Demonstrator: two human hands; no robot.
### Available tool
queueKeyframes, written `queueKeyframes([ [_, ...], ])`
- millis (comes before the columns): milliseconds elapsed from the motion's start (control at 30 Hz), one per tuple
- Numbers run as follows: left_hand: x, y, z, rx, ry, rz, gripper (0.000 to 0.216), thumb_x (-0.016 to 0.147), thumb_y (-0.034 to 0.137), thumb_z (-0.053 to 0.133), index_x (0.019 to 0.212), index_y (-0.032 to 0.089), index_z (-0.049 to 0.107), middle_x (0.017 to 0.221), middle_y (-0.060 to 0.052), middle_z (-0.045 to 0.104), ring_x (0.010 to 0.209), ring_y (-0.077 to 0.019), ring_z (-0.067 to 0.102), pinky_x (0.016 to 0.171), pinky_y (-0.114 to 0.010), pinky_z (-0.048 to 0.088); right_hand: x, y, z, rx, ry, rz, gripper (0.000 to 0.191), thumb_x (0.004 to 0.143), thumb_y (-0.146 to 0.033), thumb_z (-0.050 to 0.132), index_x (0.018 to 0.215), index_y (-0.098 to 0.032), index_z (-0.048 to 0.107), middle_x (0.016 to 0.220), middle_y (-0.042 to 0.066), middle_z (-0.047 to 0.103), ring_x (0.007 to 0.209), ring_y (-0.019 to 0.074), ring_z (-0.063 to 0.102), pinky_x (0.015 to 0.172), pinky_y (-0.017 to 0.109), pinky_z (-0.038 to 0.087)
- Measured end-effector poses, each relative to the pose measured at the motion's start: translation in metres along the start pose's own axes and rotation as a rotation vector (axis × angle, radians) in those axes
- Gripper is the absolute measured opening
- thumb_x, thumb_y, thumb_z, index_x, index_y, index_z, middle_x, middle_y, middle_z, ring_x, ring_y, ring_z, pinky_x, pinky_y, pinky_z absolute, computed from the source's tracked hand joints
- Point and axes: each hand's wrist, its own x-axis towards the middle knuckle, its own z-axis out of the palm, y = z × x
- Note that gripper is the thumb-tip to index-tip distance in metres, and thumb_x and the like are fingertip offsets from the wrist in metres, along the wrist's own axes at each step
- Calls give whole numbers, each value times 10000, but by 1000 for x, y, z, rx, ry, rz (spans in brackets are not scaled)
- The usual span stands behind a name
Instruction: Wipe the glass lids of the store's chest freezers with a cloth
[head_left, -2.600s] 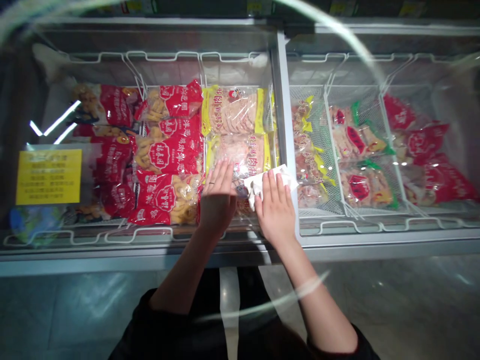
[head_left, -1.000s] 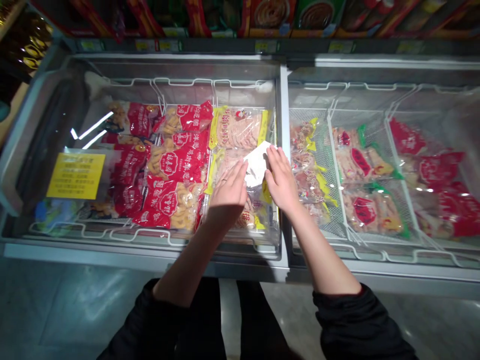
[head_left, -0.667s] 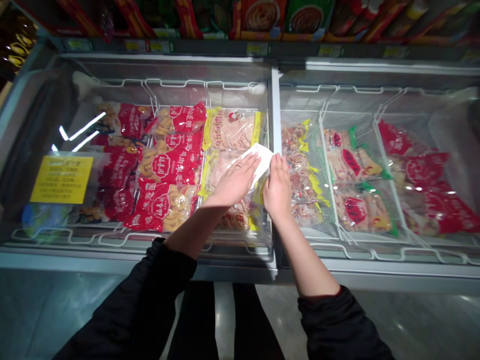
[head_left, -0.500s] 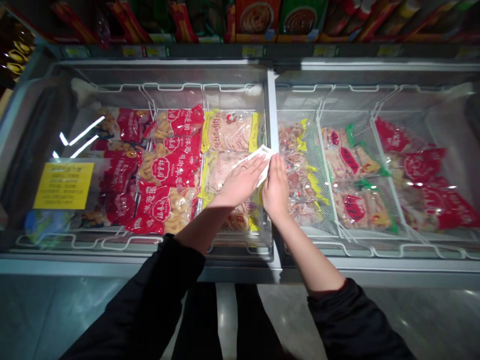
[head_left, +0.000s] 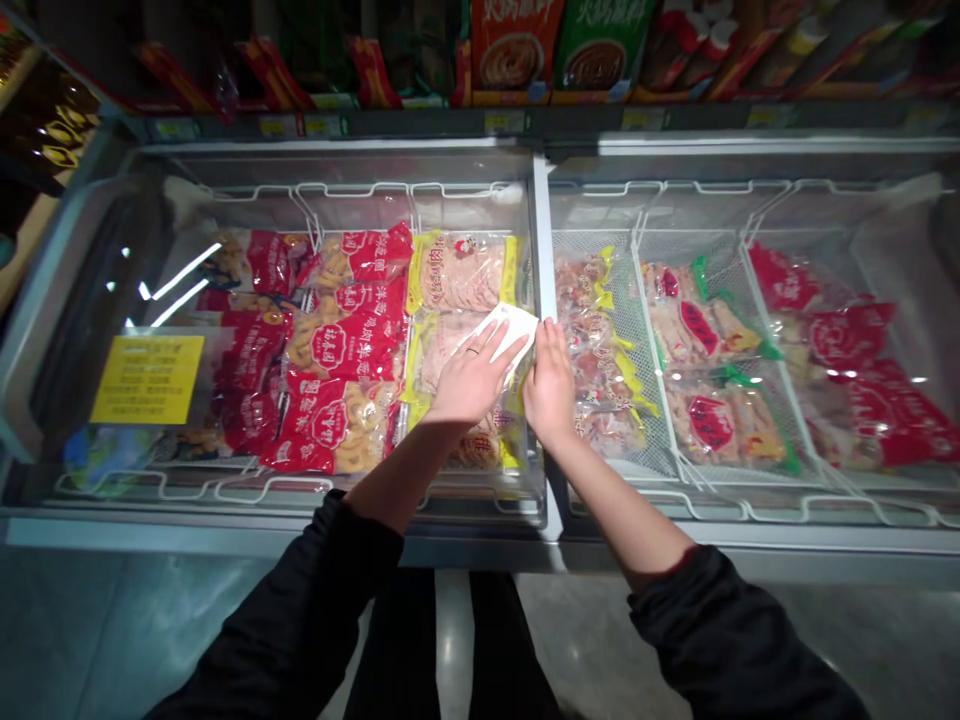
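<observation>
My left hand point(head_left: 474, 375) lies flat with its fingers spread over a white sheet point(head_left: 514, 328), on the clear lid point(head_left: 480, 210) of a freezer chest. A ring shows on one finger. The palm hides the lower part of the sheet. Close to its right, my right hand point(head_left: 551, 385) rests with straight fingers along the lid's metal frame point(head_left: 541, 230), near the sheet's right corner. Beneath the lid, under my left hand, are yellow-edged packs of sliced meat point(head_left: 463, 270).
Red snack bags point(head_left: 337, 340) lie left under the glass, beneath a yellow notice point(head_left: 150, 378). White wire dividers point(head_left: 664, 370) separate frozen packs point(head_left: 701, 330) and red bags point(head_left: 847, 335) on the right. A shelf of boxed goods point(head_left: 517, 45) runs behind the freezer.
My left hand has shifted slightly down and left on the sheet, its fingers more spread, uncovering more white. My right hand has barely moved. The view has tilted up slightly.
</observation>
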Motion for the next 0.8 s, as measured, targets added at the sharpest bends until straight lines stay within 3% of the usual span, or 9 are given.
queueKeyframes([
  [200, 39, -18, -10, -53, 5, -4, 617, 1078, 96, 376, 1686, 180, 436, 1788, -74, 375, 1667, -243, 341, 1367, -493, 320, 0, -2, -2, -21, -27, 17, 833, 908, -22, 319, 1738, -100, 307, 1807, 131, 333, 1709, 228, 188, 1387, 543, 273],
  [333, 18, -30, -12, -50, 11, -72, 677, 1036, 34, 368, 1699, 165, 399, 1788, -102, 373, 1661, -250, 356, 1353, -495, 341, 0, -4, -4, -59, -52, 4, 854, 909, -17, 322, 1754, -126, 270, 1813, 114, 323, 1713, 232, 173, 1387, 559, 277],
  [467, -6, -20, -7, -13, -46, 6, 615, 1080, 90, 366, 1692, 133, 402, 1775, -102, 399, 1667, -226, 338, 1371, -429, 301, 0, -5, -6, -77, -79, -11, 810, 924, -12, 314, 1732, -79, 311, 1806, 138, 331, 1714, 232, 154, 1393, 527, 267],
  [633, 17, -20, -13, -9, -100, 98, 640, 1073, 77, 338, 1710, 130, 365, 1803, -89, 338, 1686, -193, 283, 1385, -406, 258, 0, -6, -8, -90, -84, -29, 814, 919, -3, 322, 1730, -79, 319, 1807, 135, 327, 1711, 240, 170, 1403, 534, 243],
  [733, 27, -36, -20, -39, -84, -27, 715, 1022, 15, 328, 1725, 142, 331, 1821, -81, 290, 1686, -203, 285, 1381, -427, 270, 0, -6, -8, -105, -79, -26, 831, 922, -2, 317, 1747, -94, 287, 1799, 127, 344, 1708, 262, 187, 1402, 551, 262],
  [800, 18, -44, -21, -49, -59, -132, 755, 999, -4, 335, 1738, 147, 298, 1824, -88, 280, 1691, -217, 272, 1381, -448, 272, 0, -5, -8, -112, -72, -39, 874, 922, 0, 320, 1775, -153, 210, 1796, 100, 356, 1704, 275, 201, 1394, 587, 282],
])
